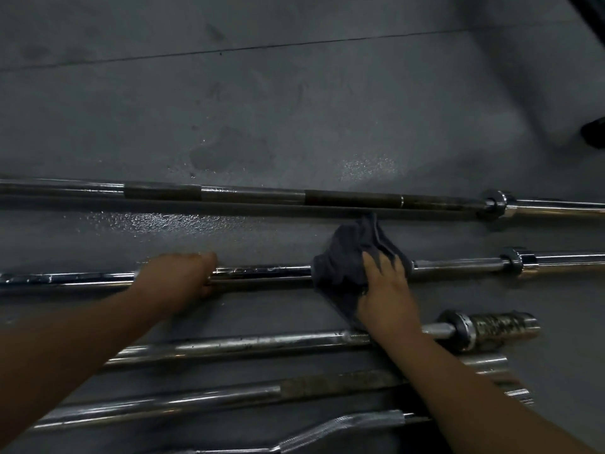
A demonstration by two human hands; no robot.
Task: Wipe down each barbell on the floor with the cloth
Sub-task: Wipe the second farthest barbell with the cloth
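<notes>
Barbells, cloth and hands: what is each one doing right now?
far barbell: lying on the floor, untouched.
second barbell: on the floor, under the cloth.
cloth: bunched over the second barbell.
left hand: grips the second barbell.
right hand: presses the cloth, fingers fairly straight.
floor: wet patches shine.

Five bars are laid on the floor (294, 93), all running left to right. The held barbell (262, 271) is second from the far side. Behind it, well apart, the far barbell (262, 194) is laid parallel. The cloth (340, 267) is draped over the held barbell, right of its middle, with the right hand (386, 290) pressed on top. The left hand (176, 280) is wrapped round the same shaft further left. In front of the held barbell lie the third barbell (245, 345), then the fourth barbell (196, 398), then the curved bar (327, 427) nearest.
</notes>
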